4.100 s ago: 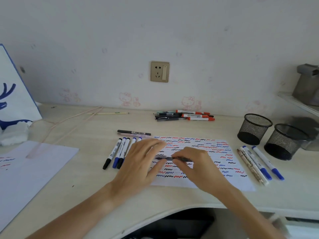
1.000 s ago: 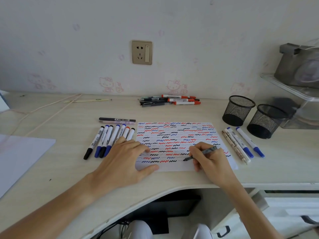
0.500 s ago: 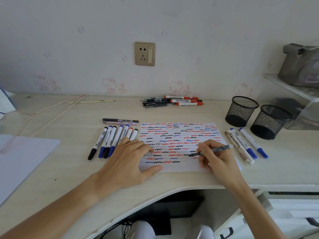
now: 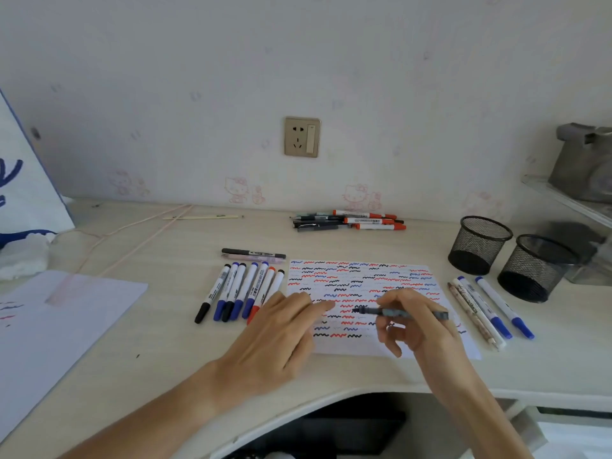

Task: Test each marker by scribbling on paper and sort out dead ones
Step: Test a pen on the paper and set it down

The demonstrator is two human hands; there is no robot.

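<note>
Seven markers [image 4: 241,293] lie left, roughly three right; right hand [image 4: 417,323] pinches one pen [image 4: 397,313].

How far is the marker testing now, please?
Many done: the paper is nearly full of scribbles, and a row lies beside it. In hand: the right hand holds a pen. Left: probably the pile at the wall.
</note>
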